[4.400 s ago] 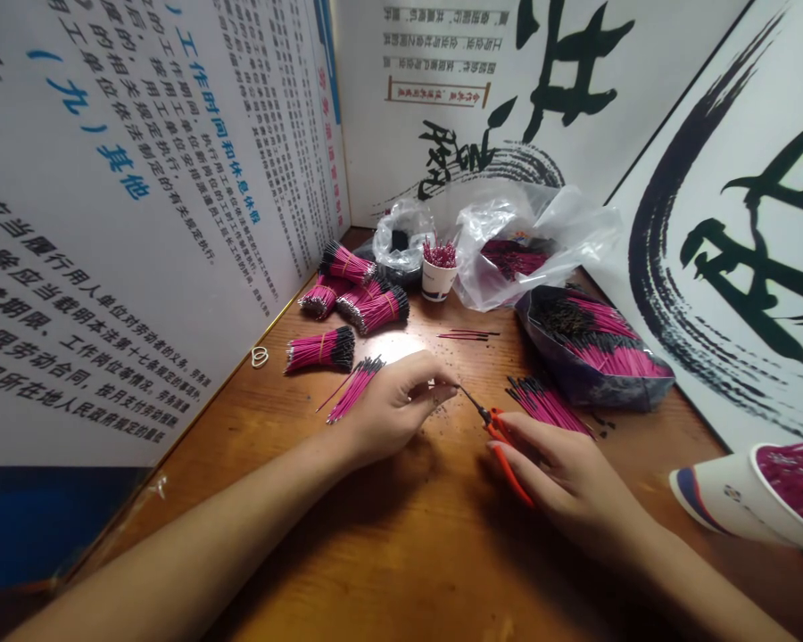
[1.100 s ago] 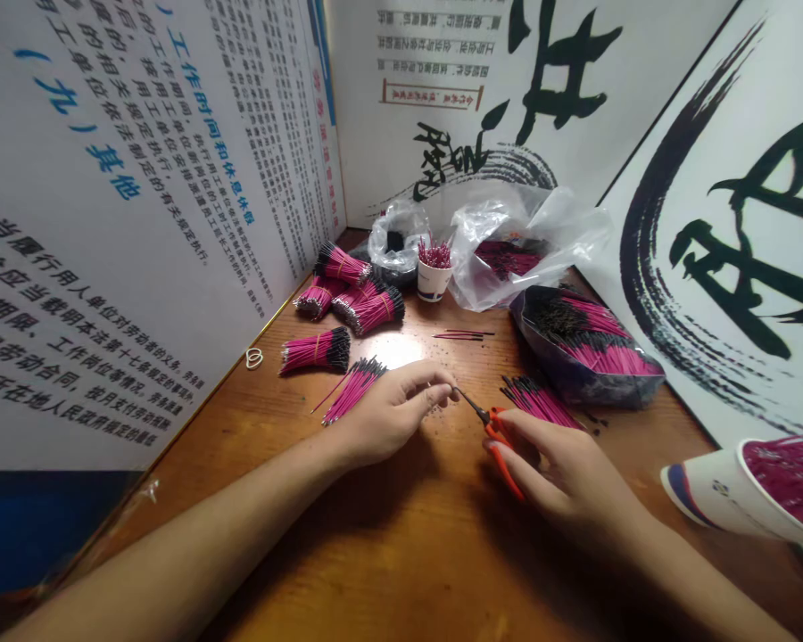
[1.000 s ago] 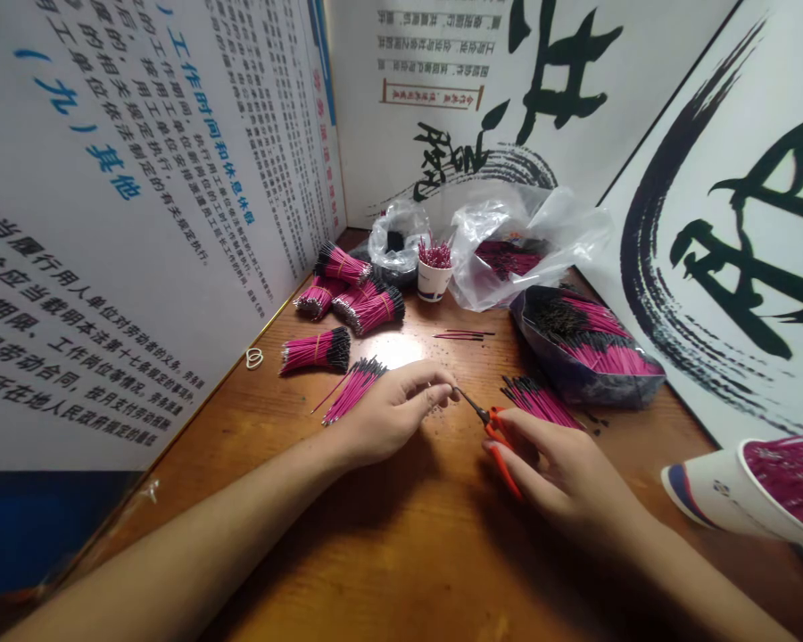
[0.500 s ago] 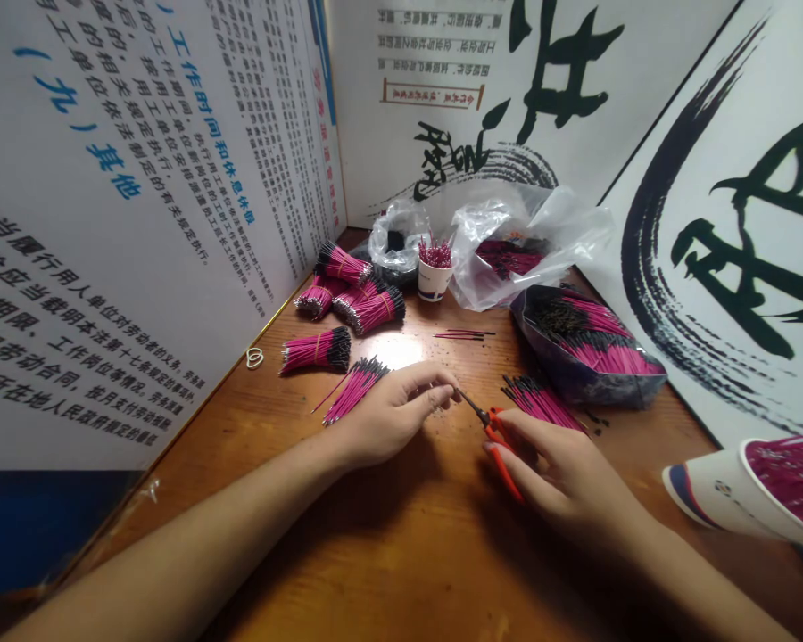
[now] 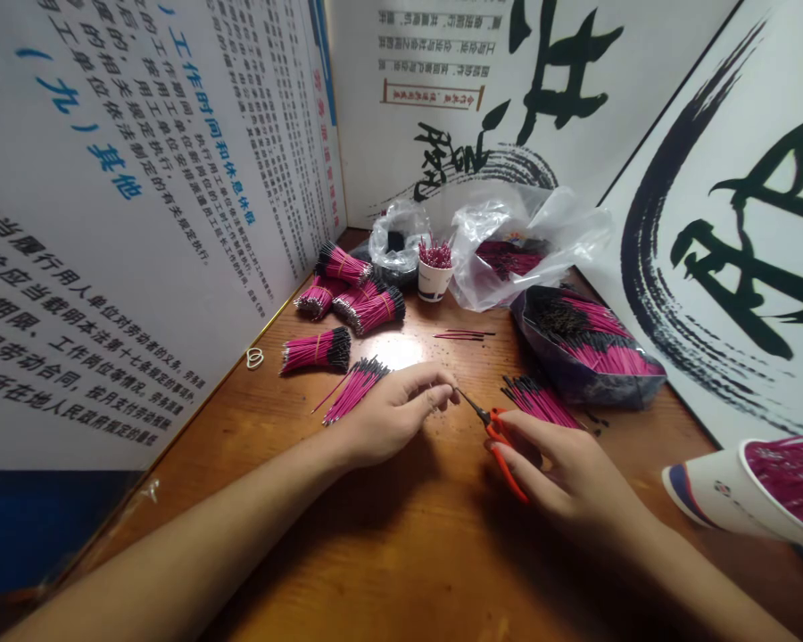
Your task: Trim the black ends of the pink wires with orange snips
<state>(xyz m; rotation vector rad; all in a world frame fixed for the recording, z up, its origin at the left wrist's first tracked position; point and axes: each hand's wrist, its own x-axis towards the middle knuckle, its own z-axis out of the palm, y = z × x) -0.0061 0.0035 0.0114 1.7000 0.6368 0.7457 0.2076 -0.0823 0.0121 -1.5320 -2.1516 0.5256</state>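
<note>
My left hand (image 5: 401, 412) is closed in a pinch over the middle of the table; what it pinches is too small to make out. My right hand (image 5: 554, 464) grips orange-handled scissors (image 5: 501, 437), their dark tips pointing up-left and close to my left fingertips. Loose pink wires with black ends (image 5: 353, 390) lie beside my left hand, partly hidden by it. Another loose group of pink wires (image 5: 541, 401) is just beyond my right hand. A few single wires (image 5: 465, 335) lie farther back.
Banded wire bundles (image 5: 316, 350) sit at the back left. Behind are a paper cup of wires (image 5: 434, 278) and a clear plastic bag (image 5: 488, 267). An open dark bag of wires (image 5: 589, 348) and a large tilted cup (image 5: 716, 490) stand right. Printed panels enclose the wooden table (image 5: 375, 571).
The scissors' orange handles have spread slightly, the lower one shifting a little to the right. My left hand has hardly moved.
</note>
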